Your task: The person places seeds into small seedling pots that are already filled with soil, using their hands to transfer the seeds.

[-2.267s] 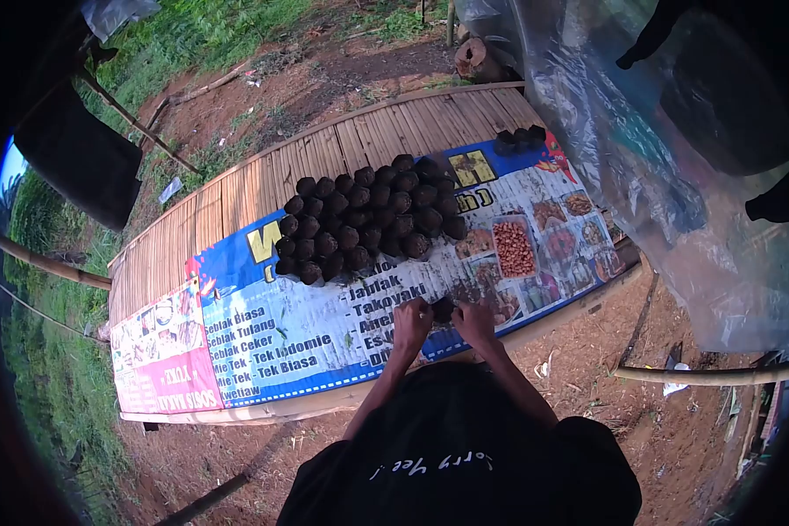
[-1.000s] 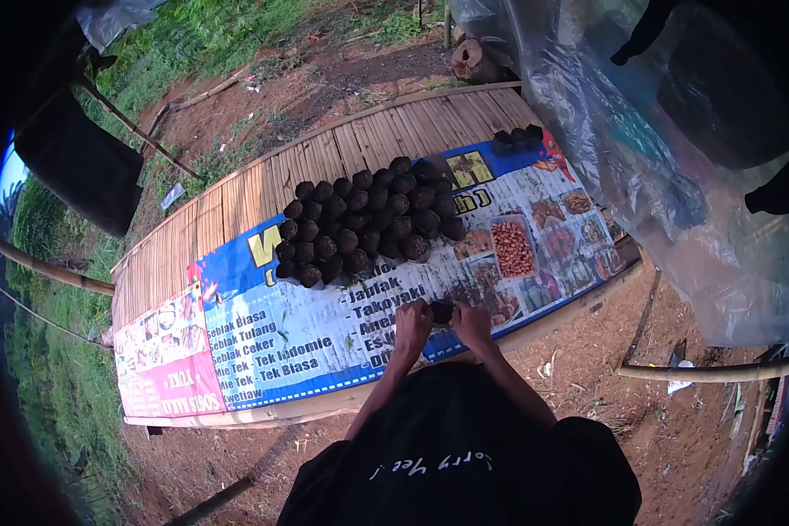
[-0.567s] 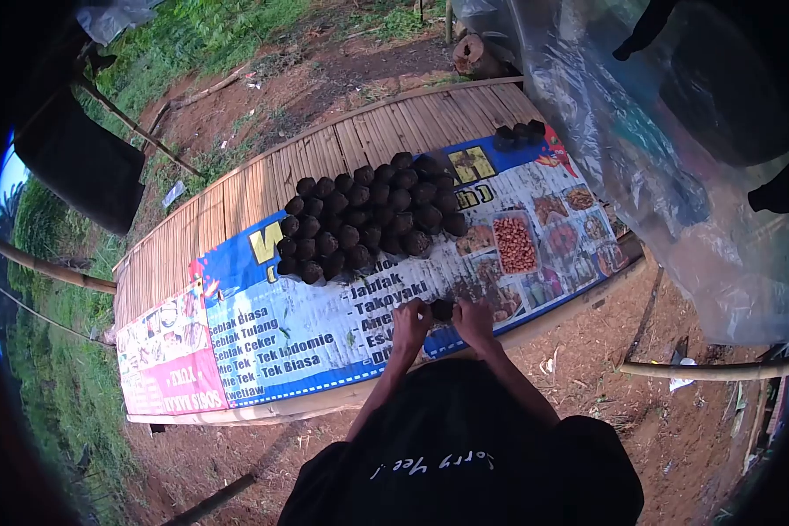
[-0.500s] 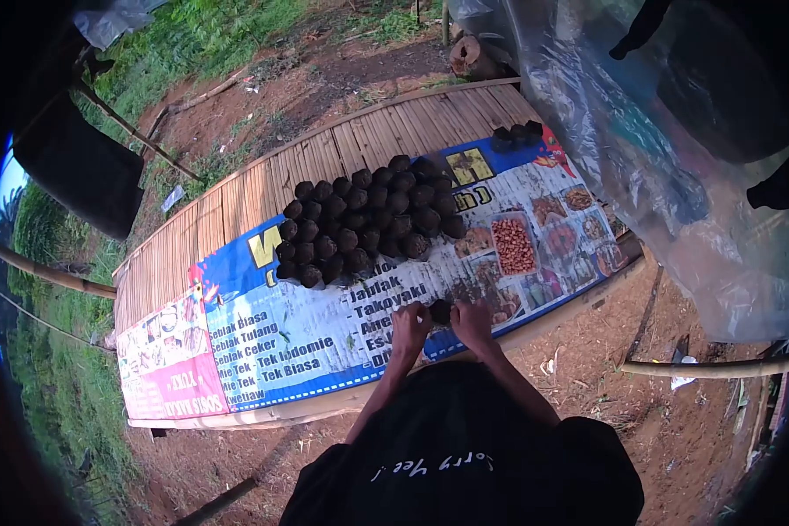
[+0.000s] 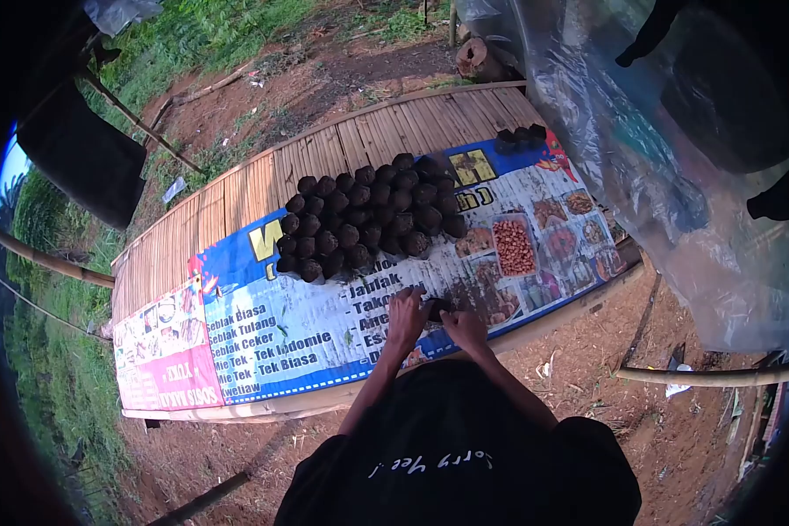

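Observation:
A small black seedling bag sits low over the near part of the printed banner, between my two hands. My left hand is closed at its left side, fingers bent with their tips toward the far edge. On the other side, my right hand pinches the bag's edge; its fingertips are partly hidden. Beyond my hands stand many black seedling bags filled with dark soil, packed close together in a block. To their right, a clear plastic tub holds reddish-brown seeds.
The printed banner covers most of a bamboo-slat table. A few more black bags stand at the far right corner. Clear plastic sheeting hangs on the right, near a bamboo pole. Bare soil and grass surround the table.
My left hand has shifted slightly up and left, its fingers reaching farther over the bag. My right hand has dropped a little lower, still at the bag's right side. The view has tilted slightly.

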The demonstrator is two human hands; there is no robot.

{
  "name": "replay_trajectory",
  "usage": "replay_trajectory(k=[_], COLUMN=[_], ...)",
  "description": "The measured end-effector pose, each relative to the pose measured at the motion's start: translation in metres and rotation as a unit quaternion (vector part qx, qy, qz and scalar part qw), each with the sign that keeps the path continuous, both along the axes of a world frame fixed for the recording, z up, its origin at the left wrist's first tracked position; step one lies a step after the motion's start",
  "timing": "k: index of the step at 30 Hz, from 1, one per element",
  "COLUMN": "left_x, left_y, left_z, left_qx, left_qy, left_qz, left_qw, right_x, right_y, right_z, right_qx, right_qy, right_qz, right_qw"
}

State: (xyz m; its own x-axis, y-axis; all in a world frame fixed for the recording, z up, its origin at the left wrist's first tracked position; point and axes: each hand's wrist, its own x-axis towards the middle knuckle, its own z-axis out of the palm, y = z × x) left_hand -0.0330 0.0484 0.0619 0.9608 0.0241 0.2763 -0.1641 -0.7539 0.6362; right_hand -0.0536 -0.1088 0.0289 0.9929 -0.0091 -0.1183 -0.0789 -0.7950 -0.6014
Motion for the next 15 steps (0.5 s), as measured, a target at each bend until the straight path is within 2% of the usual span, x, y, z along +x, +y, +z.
replay_trajectory(k=[1,2,5,7,11,15], left_x=[0.006,0.010,0.018,0.012,-0.007,-0.015], left_y=[0.002,0.004,0.005,0.004,0.003,0.004], left_z=[-0.006,-0.010,-0.024,-0.014,0.002,-0.021], left_qx=[0.003,0.007,0.050,0.035,-0.037,-0.027], left_qy=[0.021,0.042,0.068,0.050,0.038,0.075], left_qz=[-0.033,-0.066,-0.072,-0.068,-0.040,-0.030], left_qw=[0.999,0.997,0.994,0.996,0.998,0.996], right_x=[0.001,0.002,0.002,0.004,0.006,0.003], right_y=[0.002,0.002,0.002,0.000,-0.005,-0.006], right_z=[0.007,0.005,-0.005,-0.003,0.010,-0.001], right_qx=[0.048,0.048,0.010,-0.008,-0.006,-0.019], right_qy=[0.108,0.106,0.058,-0.036,-0.074,-0.086], right_qz=[-0.019,-0.019,-0.014,-0.003,0.006,0.030], right_qw=[0.993,0.993,0.998,0.999,0.997,0.996])
